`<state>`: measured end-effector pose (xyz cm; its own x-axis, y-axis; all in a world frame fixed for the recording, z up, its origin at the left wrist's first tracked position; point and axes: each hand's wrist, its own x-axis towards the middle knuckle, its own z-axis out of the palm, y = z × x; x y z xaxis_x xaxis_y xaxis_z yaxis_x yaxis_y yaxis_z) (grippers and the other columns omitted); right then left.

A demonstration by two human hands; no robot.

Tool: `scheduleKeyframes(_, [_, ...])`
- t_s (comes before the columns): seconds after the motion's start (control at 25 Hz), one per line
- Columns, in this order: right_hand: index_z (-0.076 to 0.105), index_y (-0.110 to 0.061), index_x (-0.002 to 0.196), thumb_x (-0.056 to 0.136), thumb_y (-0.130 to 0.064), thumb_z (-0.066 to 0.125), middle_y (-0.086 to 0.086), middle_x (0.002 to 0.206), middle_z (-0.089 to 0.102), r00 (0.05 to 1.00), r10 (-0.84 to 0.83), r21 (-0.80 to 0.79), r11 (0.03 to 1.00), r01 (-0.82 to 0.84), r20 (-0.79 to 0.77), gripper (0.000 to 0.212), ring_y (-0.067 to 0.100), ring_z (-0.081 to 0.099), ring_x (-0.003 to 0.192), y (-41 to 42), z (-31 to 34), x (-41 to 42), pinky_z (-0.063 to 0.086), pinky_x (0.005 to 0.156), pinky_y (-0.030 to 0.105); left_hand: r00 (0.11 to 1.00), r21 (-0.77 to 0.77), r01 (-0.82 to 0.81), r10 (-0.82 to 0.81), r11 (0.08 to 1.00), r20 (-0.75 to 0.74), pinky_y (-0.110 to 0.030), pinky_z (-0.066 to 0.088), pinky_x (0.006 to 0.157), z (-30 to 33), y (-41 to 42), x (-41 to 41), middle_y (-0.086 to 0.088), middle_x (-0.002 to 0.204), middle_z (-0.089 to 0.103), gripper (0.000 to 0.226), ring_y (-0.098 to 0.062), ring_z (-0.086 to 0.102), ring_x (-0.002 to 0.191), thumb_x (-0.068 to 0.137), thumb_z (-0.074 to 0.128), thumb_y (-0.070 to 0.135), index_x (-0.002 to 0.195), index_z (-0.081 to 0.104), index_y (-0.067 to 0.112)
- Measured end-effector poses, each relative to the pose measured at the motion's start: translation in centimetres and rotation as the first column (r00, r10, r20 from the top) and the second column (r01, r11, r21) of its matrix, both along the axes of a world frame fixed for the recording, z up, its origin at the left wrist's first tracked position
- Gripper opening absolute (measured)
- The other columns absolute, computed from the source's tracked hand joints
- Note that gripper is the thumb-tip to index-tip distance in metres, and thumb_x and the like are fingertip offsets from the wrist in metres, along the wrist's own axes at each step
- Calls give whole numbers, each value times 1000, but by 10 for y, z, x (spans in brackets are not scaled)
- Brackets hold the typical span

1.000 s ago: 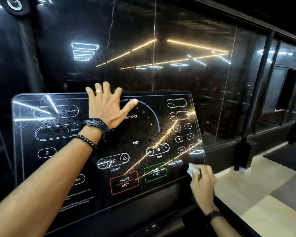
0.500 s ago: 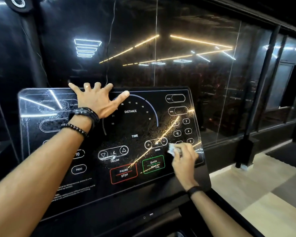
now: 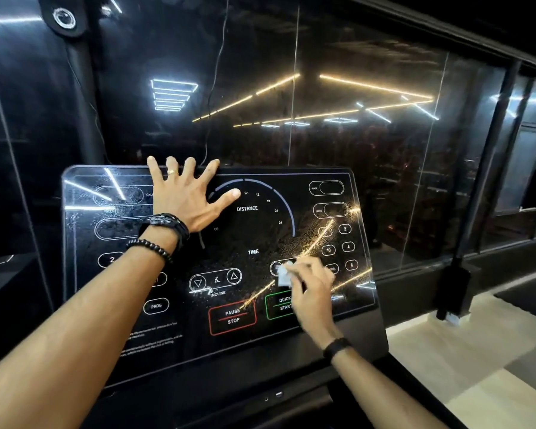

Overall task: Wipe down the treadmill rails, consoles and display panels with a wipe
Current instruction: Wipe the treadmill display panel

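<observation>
White wipe point(image 3: 283, 276) pinched in right hand point(image 3: 311, 292) against display panel point(image 3: 254, 233) near speed buttons, left hand point(image 3: 188, 196) splayed flat on panel's top edge, well apart from wipe

Scene is dim overall; dark surroundings dominate. Light arrives as reflections of ceiling strip lights point(image 3: 375, 88), warm yellow and cool white, mirrored in the glass wall point(image 3: 353, 168). The same strips produce glare streaks across the glossy display panel point(image 3: 254, 230), strongest at its right and upper left, where smears and droplets catch the light. Panel lettering is legible at centre. Slight motion blur on the right hand point(image 3: 313, 292) and wipe point(image 3: 283, 275). Wide-angle distortion bends the vertical posts and the frame edges. The pale floor point(image 3: 477, 360) at lower right is the brightest area.
</observation>
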<state>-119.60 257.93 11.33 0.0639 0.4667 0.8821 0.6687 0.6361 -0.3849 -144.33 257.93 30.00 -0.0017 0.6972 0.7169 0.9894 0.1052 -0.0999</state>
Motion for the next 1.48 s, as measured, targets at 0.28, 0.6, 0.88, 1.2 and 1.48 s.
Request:
scheduleKeyframes(0.28, [73, -20, 94, 85, -1, 66, -10, 101, 53, 964, -151, -91, 987, 134, -218, 23, 16, 57, 92, 22, 7, 28, 44, 90, 54, 1000, -58, 27, -26, 998, 16, -66, -4, 118, 4, -2, -3, -6, 161, 30, 106, -42, 19, 148, 71, -7, 95, 158, 19, 40])
scheduleKeyframes(0.6, [69, -26, 97, 83, 1, 68, -13, 105, 56, 988, 19, 40, 999, -25, 155, 31, 6, 55, 101, -16, -29, 11, 32, 92, 31, 998, -34, 55, -55, 998, -10, -60, 3, 120, 1, -7, -13, -3, 157, 34, 96, -37, 26, 143, 77, -8, 88, 157, 18, 42])
scheduleKeyframes(0.88, [68, -22, 95, 85, 2, 65, -7, 106, 54, 997, -44, -66, 997, 48, 63, 26, 10, 48, 99, -10, 27, -18, 29, 85, 30, 999, -3, 46, -46, 999, -5, -60, 2, 119, -1, -2, -10, -3, 155, 37, 94, -37, 28, 142, 79, -5, 89, 156, 22, 42])
scheduleKeyframes(1.2, [71, -15, 97, 80, 10, 70, -7, 113, 53, 998, -64, -93, 994, 65, 19, 31, 12, 51, 107, 2, 1, 25, 44, 98, 38, 998, 30, 55, -54, 998, -36, -62, 10, 117, -5, 2, -11, -7, 143, 47, 98, -39, 37, 133, 85, 4, 86, 156, 30, 24])
scheduleKeyframes(1.48, [67, -13, 103, 92, -2, 61, -1, 116, 57, 942, 157, 6, 986, -166, 295, 16, 15, 52, 104, -40, -8, -16, 44, 94, 28, 991, 83, 122, -126, 989, 39, -53, 14, 119, -2, -2, -23, -9, 137, 51, 88, -37, 40, 130, 90, 4, 76, 144, 48, 23])
